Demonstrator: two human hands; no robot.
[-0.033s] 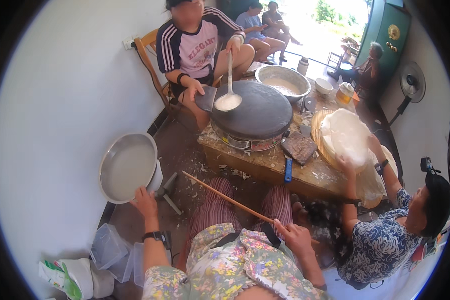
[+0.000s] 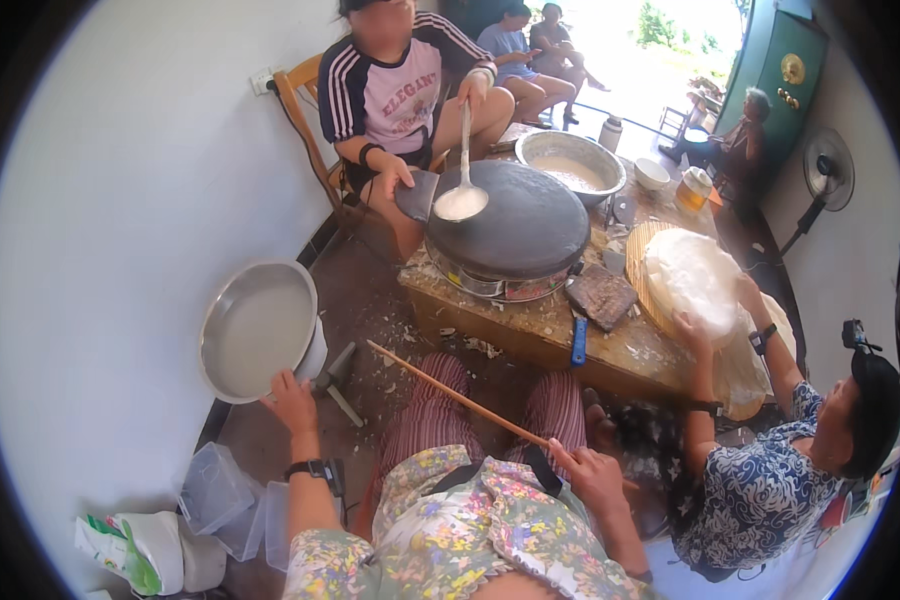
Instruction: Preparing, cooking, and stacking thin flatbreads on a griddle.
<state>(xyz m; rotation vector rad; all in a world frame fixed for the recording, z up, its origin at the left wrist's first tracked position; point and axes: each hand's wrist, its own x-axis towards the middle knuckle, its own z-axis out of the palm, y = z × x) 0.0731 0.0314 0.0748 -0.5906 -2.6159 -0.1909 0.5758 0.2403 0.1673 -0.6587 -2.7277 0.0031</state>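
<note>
My left hand [image 2: 291, 402] grips the near rim of a wide metal basin [image 2: 210, 350] at the left, which holds cloudy liquid. In my right hand [image 2: 588, 475] is a long thin wooden stick [image 2: 460, 397], slanting up and left across my knees. Beyond my knees is a round dark griddle [image 2: 530, 215]. Over its left side, a person opposite holds a ladle [image 2: 461, 203] of pale batter in one hand and a flat dark scraper [image 2: 416, 196] in the other.
On the wooden table [image 2: 510, 325] are a batter bowl [image 2: 610, 190], a blue-handled scraper [image 2: 578, 340], a white bowl [image 2: 652, 175] and a jar [image 2: 692, 190]. At right, a person handles thin pale sheets [image 2: 692, 270] on a woven mat. Plastic boxes [image 2: 215, 495] lie at lower left.
The whole view has shifted slightly. The person at right has the raised edge of the pale sheet lying flatter. My hands keep their places on the basin and stick.
</note>
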